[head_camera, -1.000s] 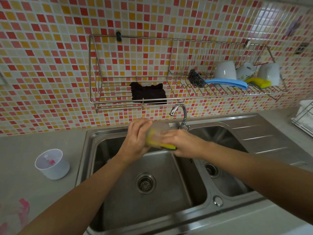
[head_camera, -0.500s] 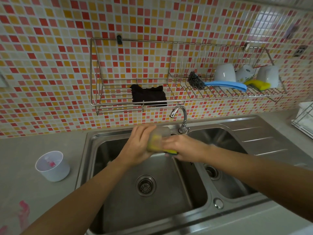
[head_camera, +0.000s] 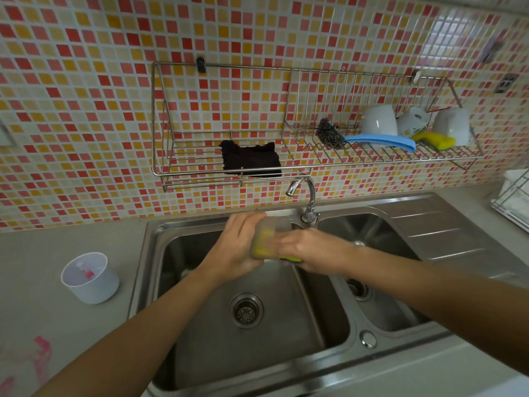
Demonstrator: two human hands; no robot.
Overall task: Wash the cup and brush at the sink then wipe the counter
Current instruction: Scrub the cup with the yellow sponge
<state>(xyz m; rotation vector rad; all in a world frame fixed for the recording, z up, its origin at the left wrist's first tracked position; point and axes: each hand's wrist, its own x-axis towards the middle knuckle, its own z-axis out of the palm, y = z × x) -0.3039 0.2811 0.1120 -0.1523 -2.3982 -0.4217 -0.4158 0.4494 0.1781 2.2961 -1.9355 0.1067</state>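
My left hand [head_camera: 239, 247] grips a translucent cup [head_camera: 267, 233], held on its side above the left basin of the steel sink [head_camera: 160, 253]. My right hand [head_camera: 303, 249] holds a yellow-and-green sponge [head_camera: 290, 257] pushed into the cup's mouth; yellow shows through the cup wall. Both hands are blurred. A white cup [head_camera: 90, 277] with something pink and white inside stands on the grey counter [head_camera: 43, 282] left of the sink. A dark cloth [head_camera: 252, 159] lies in the wall rack [head_camera: 217, 173].
The tap [head_camera: 307, 199] stands just behind my hands, with no water visible. The wall rack's right half carries a steel scourer [head_camera: 329, 133], a blue scraper [head_camera: 383, 141], a yellow sponge [head_camera: 435, 140] and three upturned white cups [head_camera: 379, 120]. A wire basket [head_camera: 512, 202] sits far right. Pink plastic [head_camera: 38, 356] lies at bottom left.
My right hand has slid a little, working the sponge inside the cup, while the left hand keeps its grip. The view has tipped down slightly.
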